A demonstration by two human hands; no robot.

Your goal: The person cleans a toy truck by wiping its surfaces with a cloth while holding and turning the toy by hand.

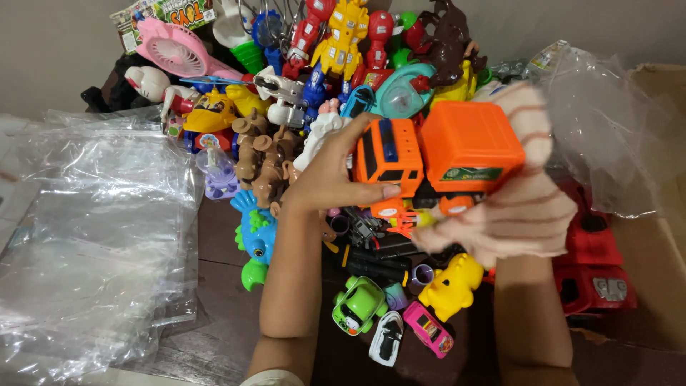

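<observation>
**Orange toy truck held up over the heap of toys**

The orange toy truck (439,154) is off the bench, held in the air between both hands above the middle of the toy pile. The left hand (332,179) grips the cab end, thumb laid along the lower edge of the cab and fingers curled up over its front. The right hand (518,200) is at the box end; it is blurred, with the fingers spread wide over and under the rear of the truck, so how firmly it clasps the truck cannot be told.

Just below the truck lie small dark parts and an orange piece, too jumbled to name. Nearer the person sit a yellow block-shaped toy (450,286), a green toy car (357,304), a white and black toy car (386,337) and a pink toy car (429,329), close together. Left of the left forearm is a blue fish-like toy (256,232) beside brown animal figures (261,154). Behind the truck rise a yellow robot figure (345,32), red robot figures and a pink handheld fan (175,46).

A stack of clear plastic bags (93,229) covers the left of the bench (214,300), and one crumpled clear bag (614,136) lies at the right, beside the right hand, over a cardboard box (661,236) with red toy vehicles (593,264) against it.

As to progress, the truck is lifted but in no bag; every other toy lies loose in the heap, and none of the bags visibly holds a toy.
</observation>
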